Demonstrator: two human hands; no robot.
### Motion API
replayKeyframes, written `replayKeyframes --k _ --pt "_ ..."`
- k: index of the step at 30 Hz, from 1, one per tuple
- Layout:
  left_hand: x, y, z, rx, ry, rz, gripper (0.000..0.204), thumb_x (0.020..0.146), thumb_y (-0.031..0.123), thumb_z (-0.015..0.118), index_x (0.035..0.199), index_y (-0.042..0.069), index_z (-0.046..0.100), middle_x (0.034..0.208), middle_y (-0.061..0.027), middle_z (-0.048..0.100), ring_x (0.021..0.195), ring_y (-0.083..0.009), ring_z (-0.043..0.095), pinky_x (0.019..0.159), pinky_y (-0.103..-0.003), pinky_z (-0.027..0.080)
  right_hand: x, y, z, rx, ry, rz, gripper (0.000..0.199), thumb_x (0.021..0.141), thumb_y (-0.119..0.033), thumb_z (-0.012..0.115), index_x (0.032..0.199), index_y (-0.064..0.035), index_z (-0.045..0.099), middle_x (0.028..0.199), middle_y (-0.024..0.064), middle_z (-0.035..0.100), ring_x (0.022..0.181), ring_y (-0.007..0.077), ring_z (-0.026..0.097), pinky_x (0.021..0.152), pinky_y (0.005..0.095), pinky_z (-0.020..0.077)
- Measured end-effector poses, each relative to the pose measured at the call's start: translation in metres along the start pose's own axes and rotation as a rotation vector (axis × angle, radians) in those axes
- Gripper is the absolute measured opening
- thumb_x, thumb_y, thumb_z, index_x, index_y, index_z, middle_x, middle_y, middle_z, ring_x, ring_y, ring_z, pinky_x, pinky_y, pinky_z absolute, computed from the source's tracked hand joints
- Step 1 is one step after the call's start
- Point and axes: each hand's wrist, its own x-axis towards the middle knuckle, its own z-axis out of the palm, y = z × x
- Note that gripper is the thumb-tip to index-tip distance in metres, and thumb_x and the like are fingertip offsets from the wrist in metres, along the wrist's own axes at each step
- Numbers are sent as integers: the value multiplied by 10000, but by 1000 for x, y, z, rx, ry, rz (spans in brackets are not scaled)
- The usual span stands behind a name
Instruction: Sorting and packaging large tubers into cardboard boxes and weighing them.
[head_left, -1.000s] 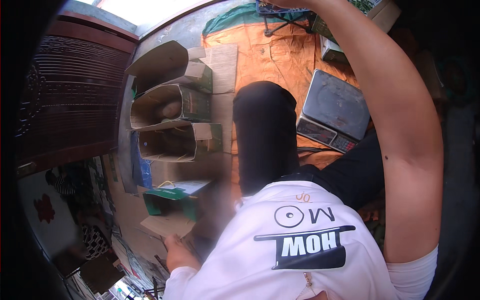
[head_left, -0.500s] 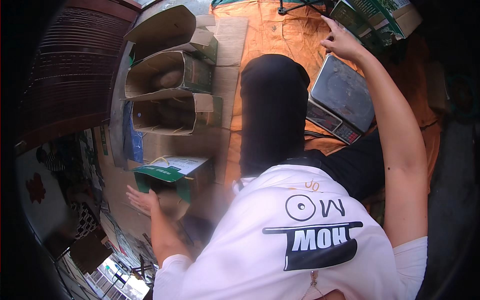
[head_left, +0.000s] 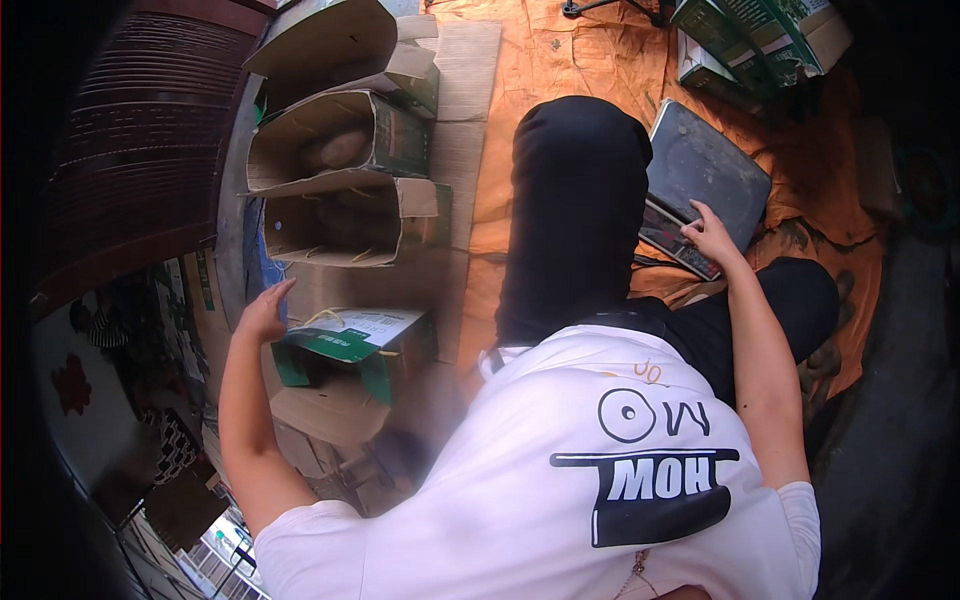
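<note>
Left hand (head_left: 265, 313) open by the green-flapped carton (head_left: 352, 350); right hand (head_left: 712, 238) seemingly open-fingered on the scale (head_left: 700, 170).

- White short-sleeved T-shirt (head_left: 560, 500) with a black printed graphic on the front.
- Black trousers (head_left: 580, 210).
- Forearms and hands bare.

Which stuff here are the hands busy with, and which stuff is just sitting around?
In use:
- left hand at the green-and-white carton
- right hand on the panel of the flat grey scale

Lying about:
- two open brown cartons
- green boxes at the top
- orange ground sheet
</note>
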Motion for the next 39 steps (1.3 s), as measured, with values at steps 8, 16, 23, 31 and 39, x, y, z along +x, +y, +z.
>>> replayKeyframes --k 8,16,23,31,39 --pt "105 40 11 374 109 283 540 820 108 688 1344 225 641 1350 -88 644 1296 -328 563 1094 -439 459 -22 14 38 -73 25 -8 629 908 -134 688 1487 -49 457 1038 153 738 955 265 712 873 385 536" --pt "145 40 52 504 98 283 420 897 51 538 1228 232 721 1111 -177 725 1040 -375 693 918 -482 558 -37 12 42 -10 46 47 529 908 -149 665 1406 -28 537 1057 177 733 1011 316 698 915 418 526" --pt "121 18 80 450 121 335 433 868 23 547 1234 193 705 1025 -213 722 1020 -387 694 886 -493 553 -52 1 29 -89 82 -5 503 899 -151 665 1377 -39 558 1026 166 733 1003 333 700 891 418 531" --pt "72 -3 94 533 -50 340 446 891 104 585 1321 194 665 1111 -185 726 1061 -388 681 931 -470 541 -46 9 35 -173 83 -43 484 898 -122 643 1368 -42 563 1029 184 733 1009 350 700 903 427 529" --pt "55 -1 102 487 -415 146 631 872 58 584 1435 343 591 1292 -142 683 1152 -326 675 1030 -393 522 -41 1 35 -152 72 -31 471 899 -121 653 1356 -42 570 1013 189 732 1003 361 699 894 432 528"
